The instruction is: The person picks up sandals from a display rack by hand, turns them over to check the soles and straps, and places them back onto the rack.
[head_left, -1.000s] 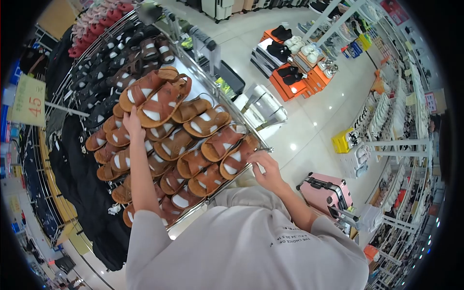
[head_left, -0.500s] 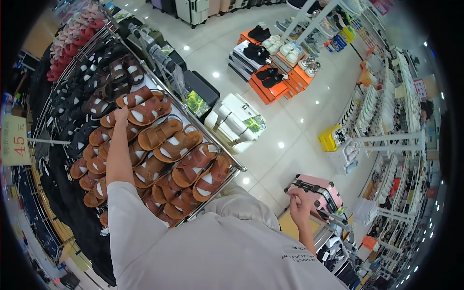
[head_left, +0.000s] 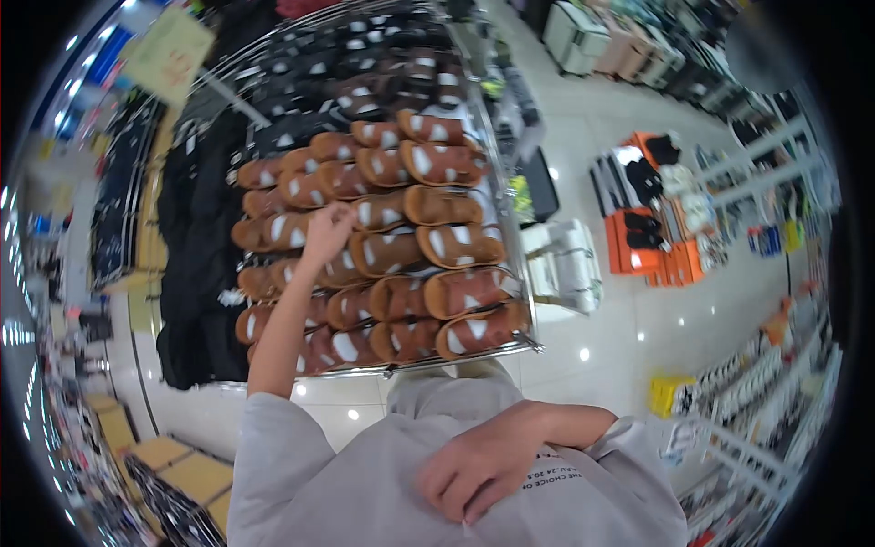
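Rows of brown strap sandals with white paper inside lie on a metal-framed rack. My left hand is over the middle of the rows, its fingers curled beside a light brown sandal; whether it touches or grips one cannot be made out. My right hand is in front of the grey shirt, slightly blurred, fingers bent with their tips against the cloth near the chest.
Black sandals fill the rack's far part. Black cloth hangs at the left, below a price sign. A white suitcase stands right of the rack. Beyond are orange shoe boxes and shelves of shoes.
The view has turned toward the rack. My left hand has come away from the upper sandals to the middle rows. My right hand has moved from the right side to the shirt front.
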Motion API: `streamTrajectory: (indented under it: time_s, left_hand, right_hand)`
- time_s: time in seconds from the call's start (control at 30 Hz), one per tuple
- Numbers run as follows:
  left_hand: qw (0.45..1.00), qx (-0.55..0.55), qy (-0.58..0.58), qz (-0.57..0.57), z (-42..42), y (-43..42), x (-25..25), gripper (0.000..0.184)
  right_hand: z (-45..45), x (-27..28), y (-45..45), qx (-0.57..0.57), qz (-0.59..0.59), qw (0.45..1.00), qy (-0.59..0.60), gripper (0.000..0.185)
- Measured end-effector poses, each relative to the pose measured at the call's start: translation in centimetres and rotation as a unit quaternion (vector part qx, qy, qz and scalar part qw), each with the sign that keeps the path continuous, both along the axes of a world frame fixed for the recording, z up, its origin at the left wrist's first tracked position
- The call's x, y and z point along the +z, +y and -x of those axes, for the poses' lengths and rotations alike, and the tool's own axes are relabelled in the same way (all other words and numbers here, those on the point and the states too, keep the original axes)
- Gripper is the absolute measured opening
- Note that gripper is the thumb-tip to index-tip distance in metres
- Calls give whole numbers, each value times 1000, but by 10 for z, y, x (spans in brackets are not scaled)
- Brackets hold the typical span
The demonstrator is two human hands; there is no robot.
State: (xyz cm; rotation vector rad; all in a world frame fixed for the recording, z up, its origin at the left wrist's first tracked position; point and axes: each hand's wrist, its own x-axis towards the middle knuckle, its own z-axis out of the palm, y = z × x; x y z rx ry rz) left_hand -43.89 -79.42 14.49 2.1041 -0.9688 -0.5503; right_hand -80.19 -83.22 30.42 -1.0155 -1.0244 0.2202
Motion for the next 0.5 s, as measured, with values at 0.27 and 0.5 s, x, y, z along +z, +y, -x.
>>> streamTrajectory:
  time_s: [0.27, 0.5]
  left_hand:
    - [993, 10, 99, -64, 50, 276, -3, 25]
    - [884, 274, 341, 166, 166, 443, -47, 25]
  right_hand:
    - [-19, 40, -8, -193, -117, 969, 102, 11]
    - [-130, 29, 199, 150, 38, 988, -4, 11]
